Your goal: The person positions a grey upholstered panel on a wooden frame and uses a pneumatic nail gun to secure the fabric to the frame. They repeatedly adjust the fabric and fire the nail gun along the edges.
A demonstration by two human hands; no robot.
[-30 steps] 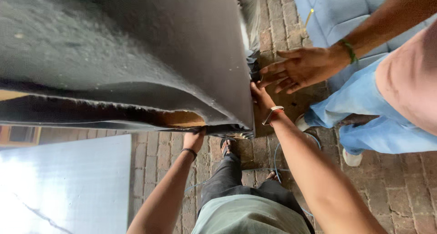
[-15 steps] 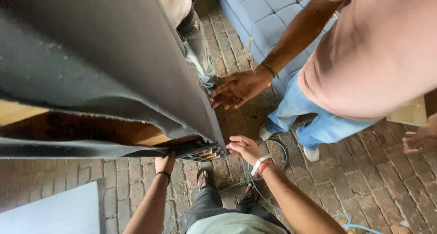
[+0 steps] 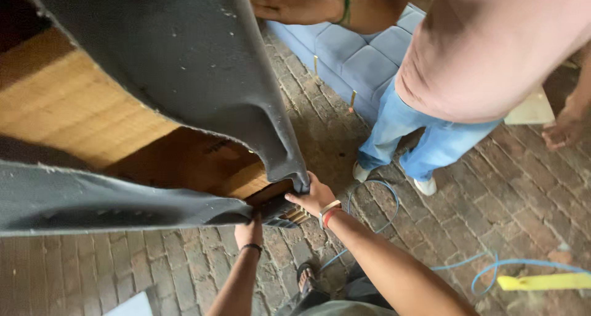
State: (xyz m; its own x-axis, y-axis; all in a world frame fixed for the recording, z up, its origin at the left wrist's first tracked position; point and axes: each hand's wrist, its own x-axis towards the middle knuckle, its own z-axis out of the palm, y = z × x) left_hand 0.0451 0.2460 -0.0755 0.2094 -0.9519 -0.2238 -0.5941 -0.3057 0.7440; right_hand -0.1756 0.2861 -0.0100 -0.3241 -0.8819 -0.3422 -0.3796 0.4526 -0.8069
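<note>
1. Below the head camera, over a brick floor (image 3: pixel 492 193), the right hand (image 3: pixel 314 196) has its grip pinching the corner of dark grey fabric (image 3: pixel 184 64) on a wooden frame (image 3: pixel 68 107); the left hand (image 3: pixel 249 233) presses under the lower edge, grip hidden, cannot tell.
2. Risk, as judged: fabric slipping from the corner pinch, sagging loose.
3. Around: a co-worker's hand (image 3: pixel 295 2) on the fabric above, a blue sofa (image 3: pixel 357 64), a blue hose (image 3: pixel 369 205) underfoot as a trip hazard.
</note>
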